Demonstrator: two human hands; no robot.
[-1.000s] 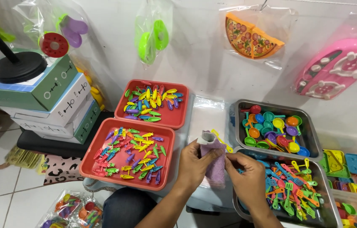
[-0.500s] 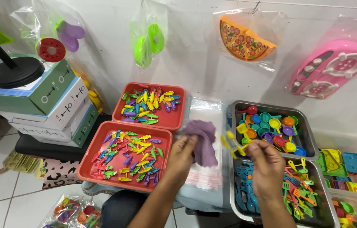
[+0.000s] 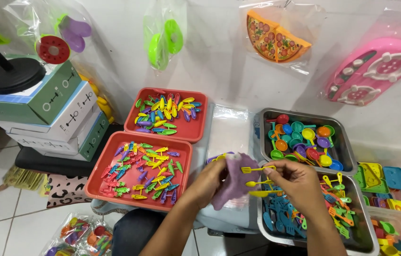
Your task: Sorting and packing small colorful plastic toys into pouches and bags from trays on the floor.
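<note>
My left hand (image 3: 209, 184) grips a small purple toy piece (image 3: 232, 182) above a stack of clear plastic bags (image 3: 227, 135). My right hand (image 3: 296, 182) pinches yellow toy cutlery (image 3: 256, 176), a fork, a spoon and a knife, their tips touching the purple piece. Under my right hand lies a metal tray (image 3: 276, 233) of blue, orange and green toy utensils. Behind it stands a second metal tray (image 3: 344, 150) with coloured toy pans and ladles.
Two red trays (image 3: 110, 160) (image 3: 199, 127) at the left hold several small coloured plastic pieces. Stacked cardboard boxes (image 3: 56, 114) sit far left with a black stand on top. Bagged toys hang on the wall. Green and blue toy parts (image 3: 380, 176) lie at the right.
My right hand has lifted yellow cutlery out of the near tray and brought it to the purple piece. My left hand moved slightly right and lower with that piece.
</note>
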